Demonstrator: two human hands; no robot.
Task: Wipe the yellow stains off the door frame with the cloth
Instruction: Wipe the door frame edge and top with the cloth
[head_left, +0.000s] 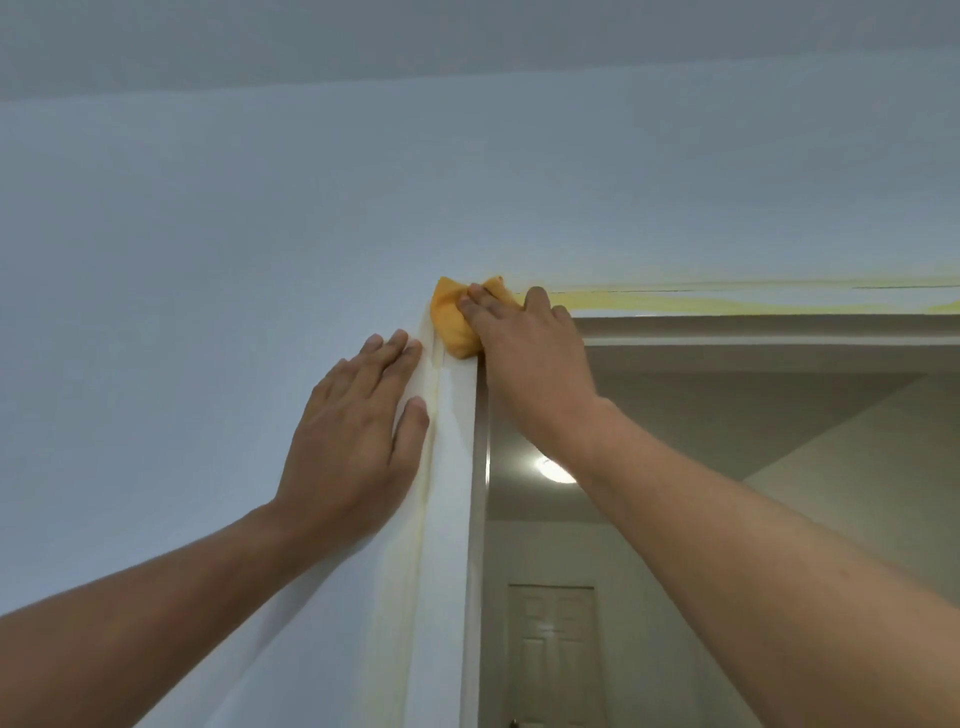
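A white door frame rises through the middle of the view and turns right along the top. My right hand presses an orange cloth flat against the frame's upper left corner. Yellow stains streak the top of the frame to the right of the cloth, and a fainter yellow line runs down the frame's left edge. My left hand lies flat with fingers spread on the wall beside the frame, its fingertips touching the frame's edge. It holds nothing.
The pale wall fills the left and top, with the ceiling above. Through the doorway I see a lit ceiling lamp and a white panelled door at the far end.
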